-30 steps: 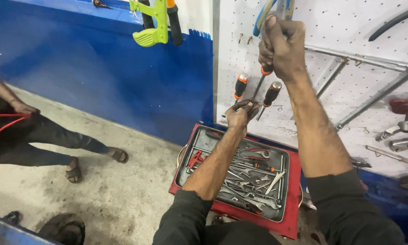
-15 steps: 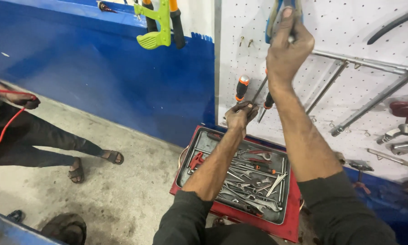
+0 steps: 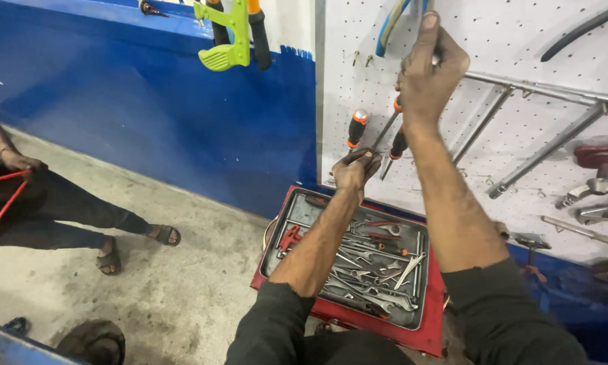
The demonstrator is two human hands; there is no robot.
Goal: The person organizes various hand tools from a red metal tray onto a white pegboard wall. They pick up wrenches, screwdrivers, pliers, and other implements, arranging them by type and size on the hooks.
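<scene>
My right hand (image 3: 429, 67) is raised against the white pegboard (image 3: 507, 47), shut on a pair of blue-handled pliers (image 3: 389, 28) whose handles stick up above my fingers. Lower down, my left hand (image 3: 357, 169) is closed around the metal shafts of screwdrivers. Their orange and black handles (image 3: 357, 128) point upward in front of the board. One handle is partly hidden behind my right wrist.
Below my arms, a red tray (image 3: 261, 284) with a grey insert holds several wrenches and pliers. A green tool (image 3: 223, 40) hangs on the blue wall (image 3: 148, 115). Long metal bars (image 3: 540, 152) and other tools hang on the board. Another person (image 3: 54, 203) sits at left.
My right hand has shifted slightly right and higher on the pegboard with the pliers. My left hand stays gripping the screwdrivers. The seated person's hand has drawn further left.
</scene>
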